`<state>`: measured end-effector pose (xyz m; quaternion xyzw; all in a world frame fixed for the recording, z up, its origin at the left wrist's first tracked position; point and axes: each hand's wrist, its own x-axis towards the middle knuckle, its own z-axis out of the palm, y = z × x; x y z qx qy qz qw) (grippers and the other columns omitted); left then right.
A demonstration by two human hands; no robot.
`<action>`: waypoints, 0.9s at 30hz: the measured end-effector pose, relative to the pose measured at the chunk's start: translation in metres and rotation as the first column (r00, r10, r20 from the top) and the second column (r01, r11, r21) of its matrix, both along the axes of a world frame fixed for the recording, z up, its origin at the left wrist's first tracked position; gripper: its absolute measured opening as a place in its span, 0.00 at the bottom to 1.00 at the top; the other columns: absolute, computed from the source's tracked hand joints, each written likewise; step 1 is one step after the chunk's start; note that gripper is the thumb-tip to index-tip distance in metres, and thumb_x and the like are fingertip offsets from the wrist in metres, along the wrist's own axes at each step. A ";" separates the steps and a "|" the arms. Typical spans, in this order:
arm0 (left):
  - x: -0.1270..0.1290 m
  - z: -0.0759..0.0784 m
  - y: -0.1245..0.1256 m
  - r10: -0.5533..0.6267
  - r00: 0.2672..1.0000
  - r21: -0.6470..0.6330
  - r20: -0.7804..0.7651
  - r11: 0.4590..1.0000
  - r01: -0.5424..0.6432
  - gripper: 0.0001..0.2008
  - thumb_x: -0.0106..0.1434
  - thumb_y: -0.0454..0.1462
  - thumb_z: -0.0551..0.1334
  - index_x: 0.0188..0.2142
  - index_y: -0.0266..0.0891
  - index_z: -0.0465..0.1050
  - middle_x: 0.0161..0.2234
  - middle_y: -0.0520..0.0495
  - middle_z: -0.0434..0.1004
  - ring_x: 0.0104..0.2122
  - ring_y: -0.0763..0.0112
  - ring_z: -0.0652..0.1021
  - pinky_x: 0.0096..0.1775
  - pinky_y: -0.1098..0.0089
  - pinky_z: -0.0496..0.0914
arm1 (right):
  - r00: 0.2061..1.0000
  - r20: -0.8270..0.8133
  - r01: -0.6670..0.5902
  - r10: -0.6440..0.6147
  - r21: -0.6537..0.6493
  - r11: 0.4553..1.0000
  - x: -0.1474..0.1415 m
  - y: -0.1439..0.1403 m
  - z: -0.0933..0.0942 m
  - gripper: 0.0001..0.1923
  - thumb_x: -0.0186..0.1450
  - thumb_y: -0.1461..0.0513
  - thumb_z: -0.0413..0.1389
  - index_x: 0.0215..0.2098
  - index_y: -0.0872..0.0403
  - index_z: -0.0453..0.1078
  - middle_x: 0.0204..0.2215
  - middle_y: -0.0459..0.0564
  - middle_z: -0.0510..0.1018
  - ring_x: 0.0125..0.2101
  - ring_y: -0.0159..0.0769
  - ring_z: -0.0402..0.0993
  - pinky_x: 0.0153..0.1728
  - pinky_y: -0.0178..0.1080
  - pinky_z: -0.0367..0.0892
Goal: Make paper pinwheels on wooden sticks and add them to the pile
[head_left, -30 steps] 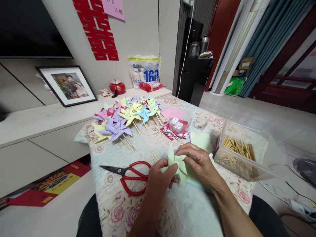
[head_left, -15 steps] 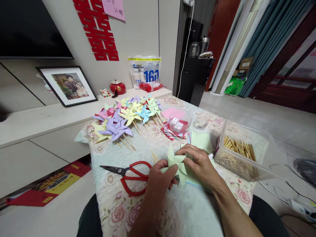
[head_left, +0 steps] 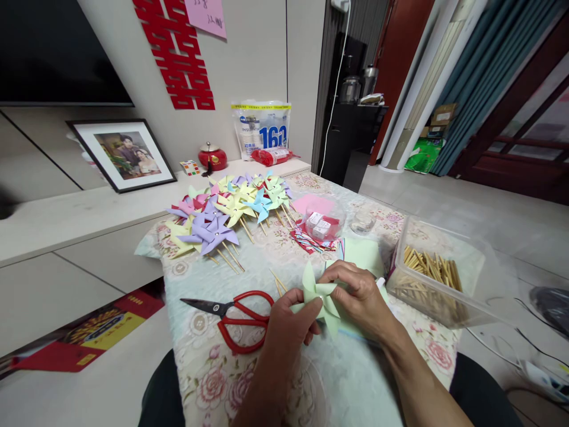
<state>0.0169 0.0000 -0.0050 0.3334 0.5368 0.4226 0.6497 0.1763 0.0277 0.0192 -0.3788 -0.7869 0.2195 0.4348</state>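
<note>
A pale green paper pinwheel (head_left: 328,305) is held between both hands above the tablecloth. My left hand (head_left: 296,314) pinches it near the centre, thumb on the front. On its right side, my right hand (head_left: 355,290) has thumb and bent fingers closed on a blade. Left of my left hand lie scissors (head_left: 233,317) with red handles and dark blades pointing left. Thin wooden sticks (head_left: 278,281) lie just beyond the left hand. Green paper sheets (head_left: 364,254) lie under and behind the right hand.
Several finished pinwheels (head_left: 235,207) on sticks are heaped at the back left. A clear plastic box (head_left: 444,317) of short wooden sticks stands at right. A round clear container (head_left: 320,224) rests on red paper, with a small clear dish (head_left: 362,222) beside it.
The hands and the pinwheel have shifted very slightly to the right in view. Both hands keep the same hold; nothing else has visibly moved.
</note>
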 end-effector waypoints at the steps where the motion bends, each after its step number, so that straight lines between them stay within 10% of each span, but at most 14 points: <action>1: 0.000 0.001 0.000 0.004 1.000 0.004 0.010 1.000 -0.004 0.17 0.47 0.46 0.69 0.30 0.37 0.72 0.11 0.53 0.69 0.11 0.78 0.61 0.16 0.76 0.53 | 1.000 -0.003 0.000 0.000 -0.017 1.000 0.000 0.000 0.000 0.10 0.64 0.71 0.54 0.33 0.54 0.74 0.30 0.47 0.79 0.33 0.34 0.73 0.38 0.37 0.63; 27: -0.003 -0.002 -0.003 0.041 0.997 0.020 0.063 0.999 -0.043 0.15 0.50 0.46 0.70 0.29 0.37 0.71 0.13 0.53 0.69 0.12 0.80 0.62 0.17 0.77 0.52 | 0.997 0.010 -0.076 0.075 0.035 0.997 0.000 0.000 -0.002 0.14 0.69 0.70 0.50 0.44 0.52 0.75 0.38 0.51 0.79 0.40 0.36 0.75 0.42 0.38 0.68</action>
